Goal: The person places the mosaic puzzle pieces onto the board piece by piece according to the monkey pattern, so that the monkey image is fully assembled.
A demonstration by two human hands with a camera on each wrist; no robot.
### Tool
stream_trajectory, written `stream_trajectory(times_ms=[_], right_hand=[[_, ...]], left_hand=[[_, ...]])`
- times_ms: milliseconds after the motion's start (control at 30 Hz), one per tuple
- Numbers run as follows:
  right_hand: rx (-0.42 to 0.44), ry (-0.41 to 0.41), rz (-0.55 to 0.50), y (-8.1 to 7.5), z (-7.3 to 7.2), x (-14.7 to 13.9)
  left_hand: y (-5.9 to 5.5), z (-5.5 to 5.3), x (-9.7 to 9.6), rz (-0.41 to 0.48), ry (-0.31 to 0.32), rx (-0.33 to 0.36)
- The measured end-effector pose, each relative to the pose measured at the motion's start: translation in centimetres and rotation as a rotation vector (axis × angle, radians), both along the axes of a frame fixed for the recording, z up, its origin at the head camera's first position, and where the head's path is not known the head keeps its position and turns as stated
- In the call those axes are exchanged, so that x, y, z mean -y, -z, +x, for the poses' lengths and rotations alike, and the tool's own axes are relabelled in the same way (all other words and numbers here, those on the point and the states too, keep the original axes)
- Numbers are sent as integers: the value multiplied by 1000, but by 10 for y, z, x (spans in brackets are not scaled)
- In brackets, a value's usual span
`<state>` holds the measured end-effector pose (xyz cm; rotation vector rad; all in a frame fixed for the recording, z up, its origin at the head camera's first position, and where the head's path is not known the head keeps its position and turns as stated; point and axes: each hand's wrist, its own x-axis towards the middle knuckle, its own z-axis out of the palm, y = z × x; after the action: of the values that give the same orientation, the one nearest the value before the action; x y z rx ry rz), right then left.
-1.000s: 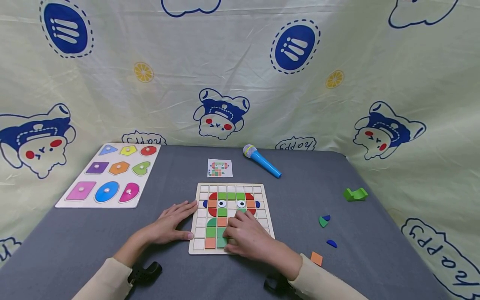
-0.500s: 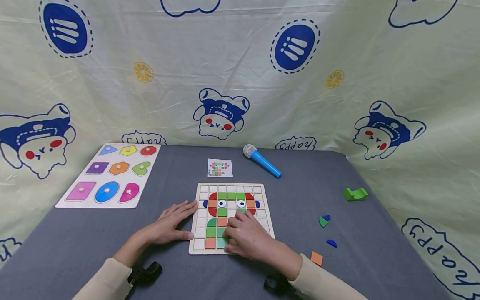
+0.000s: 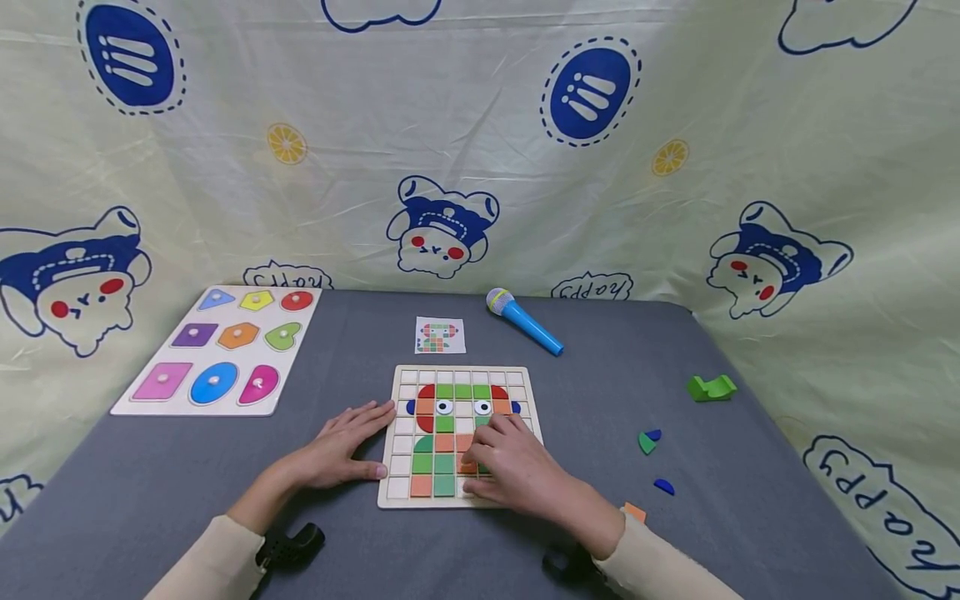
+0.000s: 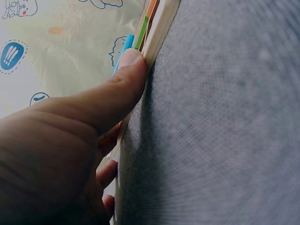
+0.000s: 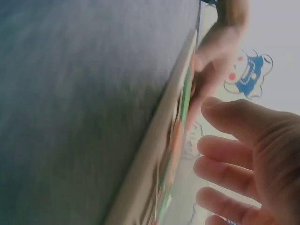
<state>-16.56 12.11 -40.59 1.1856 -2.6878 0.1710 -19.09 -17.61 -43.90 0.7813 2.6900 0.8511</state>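
Note:
A pale wooden grid board (image 3: 397, 487) lies on the table, bearing a pattern of red, green and orange tiles with two eye tiles (image 3: 444, 407). My left hand (image 3: 341, 446) rests at its left edge, fingers extended; in the left wrist view the thumb (image 4: 129, 70) touches the board's side (image 4: 161, 28). My right hand (image 3: 517, 462) hovers over the board's lower right part and hides some cells there. Its fingers (image 5: 225, 171) are loosely bent and apart from the thumb in the right wrist view, with nothing between them. Orange tiles (image 3: 466, 442) show beside its fingertips.
Behind the board lie a small pattern card (image 3: 440, 336) and a blue toy microphone (image 3: 528, 325). A shape puzzle (image 3: 161, 407) sits at the left. On the right are a green block (image 3: 711, 389), a green piece (image 3: 647, 444), blue pieces (image 3: 663, 487) and an orange tile (image 3: 635, 512) partly behind the sleeve.
My right hand has shifted slightly right over the board, uncovering orange tiles and a green one in the middle columns. More of the loose orange tile is now covered. The left hand stays still.

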Motion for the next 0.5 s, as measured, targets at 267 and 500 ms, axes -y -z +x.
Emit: stream_trajectory(times_ms=[267, 500], right_hand=[[0, 64, -16, -7, 2, -35], [17, 130, -47, -7, 13, -77]], left_hand=[[0, 0, 0, -4, -9, 29], [-2, 0, 0, -8, -9, 41]])
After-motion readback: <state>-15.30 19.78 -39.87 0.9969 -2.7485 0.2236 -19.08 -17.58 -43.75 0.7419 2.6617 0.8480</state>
